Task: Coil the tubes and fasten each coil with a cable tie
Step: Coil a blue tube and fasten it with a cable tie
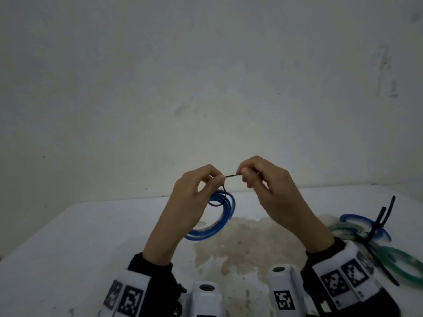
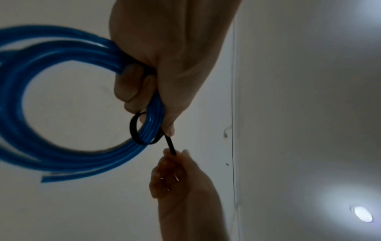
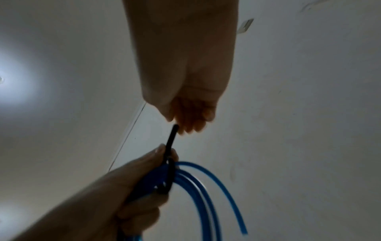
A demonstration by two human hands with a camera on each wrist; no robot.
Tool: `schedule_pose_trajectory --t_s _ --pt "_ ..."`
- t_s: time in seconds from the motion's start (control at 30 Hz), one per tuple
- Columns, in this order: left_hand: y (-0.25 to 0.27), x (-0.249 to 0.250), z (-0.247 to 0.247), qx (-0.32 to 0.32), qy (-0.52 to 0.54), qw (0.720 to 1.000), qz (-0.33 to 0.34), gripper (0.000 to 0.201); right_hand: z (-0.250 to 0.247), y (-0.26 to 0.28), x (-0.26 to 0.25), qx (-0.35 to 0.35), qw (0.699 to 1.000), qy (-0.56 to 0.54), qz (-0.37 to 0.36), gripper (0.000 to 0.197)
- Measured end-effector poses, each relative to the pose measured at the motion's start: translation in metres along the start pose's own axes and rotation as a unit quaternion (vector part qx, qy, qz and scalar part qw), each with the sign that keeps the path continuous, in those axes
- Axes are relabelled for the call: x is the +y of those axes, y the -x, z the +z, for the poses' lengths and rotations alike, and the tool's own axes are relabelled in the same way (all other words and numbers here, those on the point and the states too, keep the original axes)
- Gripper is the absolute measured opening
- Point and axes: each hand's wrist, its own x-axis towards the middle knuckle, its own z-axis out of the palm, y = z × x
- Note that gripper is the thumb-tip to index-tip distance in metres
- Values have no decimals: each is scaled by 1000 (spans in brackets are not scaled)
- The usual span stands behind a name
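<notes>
Pinched between thumb and fingertips of the right hand is the free tail of a black cable tie, while the left hand grips the blue tube coil at the tie's head, both held up above the white table; the step in hand looks like cinching. Next the tail needs a steady pull against the left hand's hold; the tie's loop hangs slack round several glossy, springy turns, one cut end loose.

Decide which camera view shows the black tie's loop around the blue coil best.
Left wrist: the tie shows as a full, slack loop around the coil. The head view shows it small; the right wrist view shows mostly the tail, with the loop partly hidden by the left hand.
</notes>
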Motion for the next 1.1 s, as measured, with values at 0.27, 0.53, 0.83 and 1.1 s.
schedule_pose_trajectory --t_s 0.27,0.53,0.83,1.1 --pt "0 -10 7 7 -32 995 96 10 -4 1 -13 -55 949 -256 175 33" --pt "-2 -5 -6 52 -29 990 126 8 -16 -5 -19 17 875 -447 182 33" --pt "2 -2 -12 -32 -56 997 50 53 -28 -5 -4 43 849 -495 181 20" --pt "3 -11 -7 -57 -120 989 62 39 -37 1 1 -162 931 -213 249 21"
